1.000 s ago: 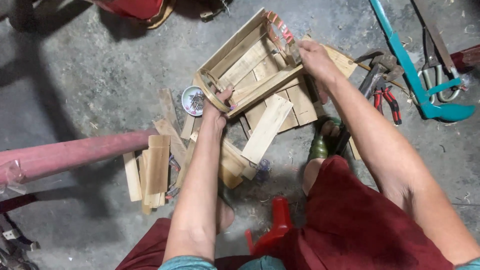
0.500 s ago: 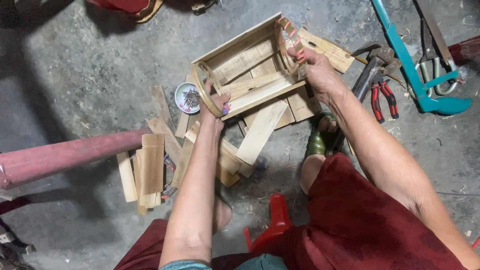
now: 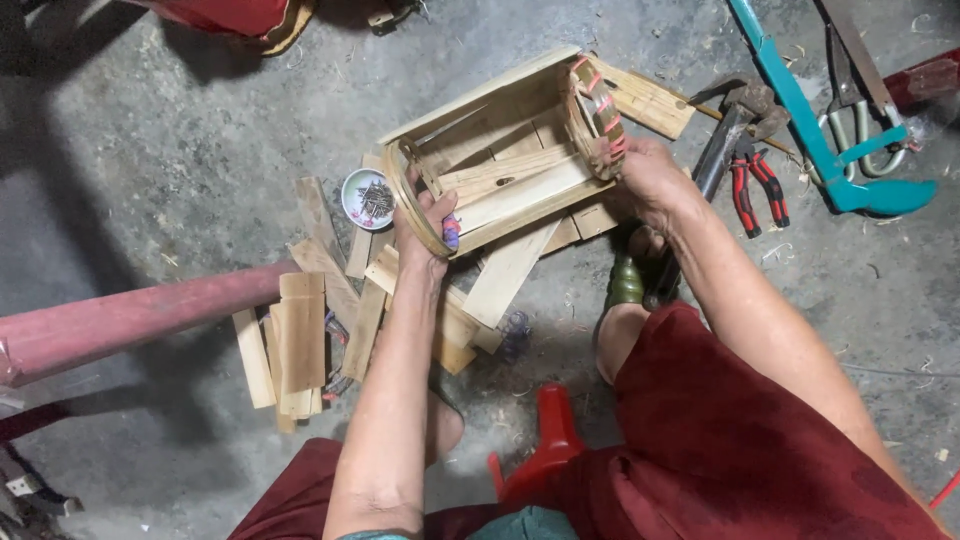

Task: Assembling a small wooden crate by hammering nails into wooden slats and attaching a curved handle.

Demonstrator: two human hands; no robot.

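A barrel-shaped frame of pale wooden slats (image 3: 500, 150) lies on its side on the concrete floor, with a round hoop at each end. My left hand (image 3: 425, 225) grips the near-left hoop (image 3: 405, 195). My right hand (image 3: 650, 180) grips the right hoop (image 3: 595, 115), which is wrapped with red and pink bands. The frame rests on several loose slats (image 3: 505, 270).
A small bowl of nails (image 3: 367, 198) sits left of the frame. Loose slats (image 3: 295, 340) lie beside a red pipe (image 3: 140, 315). Red pliers (image 3: 755, 185), a hammer (image 3: 725, 140), a teal saw (image 3: 810, 120) and shears (image 3: 860, 90) lie to the right. A red stool (image 3: 545, 440) stands between my legs.
Both hands have turned the frame, so its open side faces more to the upper left and it lies flatter. The right hand has dropped lower on the right hoop.
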